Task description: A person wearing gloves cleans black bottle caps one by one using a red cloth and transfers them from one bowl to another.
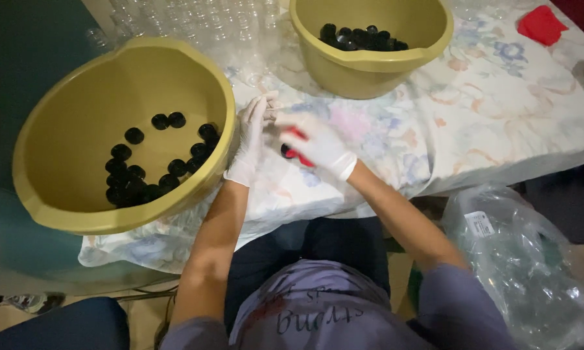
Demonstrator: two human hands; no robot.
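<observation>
right hand (pixel 319 144): your gloved fingers closed on small red-and-black cap (pixel 293 153)
left hand (pixel 253 133): fingers straight, open, just beside it
cap: likely light, rigid, slippery; pinch the rim

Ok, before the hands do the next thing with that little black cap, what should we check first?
1. Gloves on both hands, left hand and right hand: ok.
2. Black cap held in the right hand: ok.
3. Red thing gripped firmly: cannot tell, blurred.
4. Near bowl has room beside its black caps: ok.
5. Far bowl within reach on the flowered cloth: ok.
</observation>
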